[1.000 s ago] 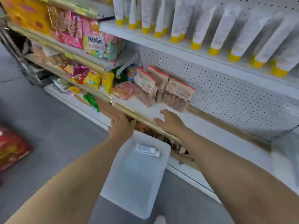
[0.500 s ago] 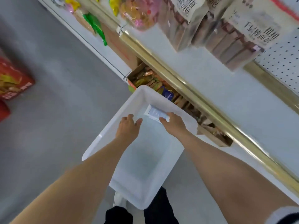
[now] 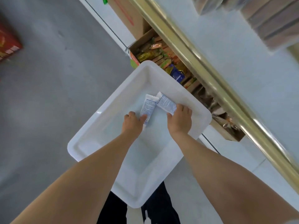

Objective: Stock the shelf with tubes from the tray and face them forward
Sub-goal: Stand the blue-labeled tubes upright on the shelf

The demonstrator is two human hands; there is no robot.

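A white plastic tray point(image 3: 103, 120) sits on the grey floor below me. Both of my hands are inside it. My left hand point(image 3: 133, 125) grips the lower end of one white tube point(image 3: 148, 106) with blue print. My right hand point(image 3: 179, 121) grips a second white tube point(image 3: 166, 104) that lies beside the first, its crimped end pointing away from me. The white shelf point(image 3: 226, 50) with its gold front rail point(image 3: 207, 68) runs diagonally at the upper right.
An open cardboard box of snack packets point(image 3: 163, 62) sits under the shelf rail, just beyond the tray. Brown packaged goods point(image 3: 271, 23) stand on the shelf at top right. A red box point(image 3: 8, 44) lies on the floor at far left. My dark trousers point(image 3: 113, 210) show below the tray.
The view dropped from the shelf to the tray. My hands came down from the shelf edge into the tray, and each now holds a tube.
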